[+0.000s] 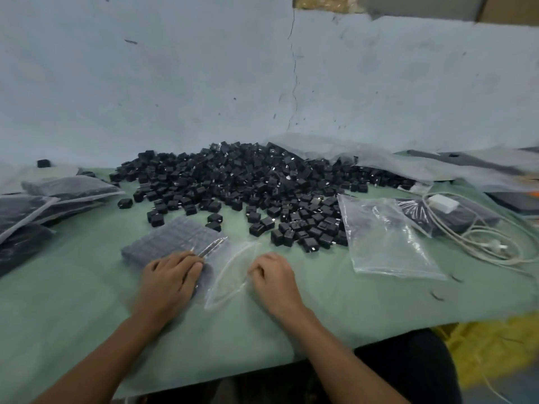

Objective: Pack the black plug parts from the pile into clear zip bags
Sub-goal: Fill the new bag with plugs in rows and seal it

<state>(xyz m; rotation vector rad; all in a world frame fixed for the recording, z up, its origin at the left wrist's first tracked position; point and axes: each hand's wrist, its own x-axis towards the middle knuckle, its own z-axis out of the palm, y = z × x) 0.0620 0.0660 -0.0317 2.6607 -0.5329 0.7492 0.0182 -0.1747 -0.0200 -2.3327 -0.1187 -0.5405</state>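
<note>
A big pile of black plug parts (248,182) covers the middle of the green table (87,316). In front of it lies a clear zip bag (175,240) filled with neat rows of plugs, its open mouth end (230,272) flat and empty toward the right. My left hand (169,278) rests on the near end of the filled bag, fingers laid over it. My right hand (271,275) has its fingers curled and pinches the right edge of the bag's mouth.
Several filled bags (43,202) are stacked at the left. Empty clear zip bags (385,237) lie at the right, beside white cables and a charger (466,228). Large plastic sheeting (379,158) lies behind the pile against the wall. The table's front edge runs close to my arms.
</note>
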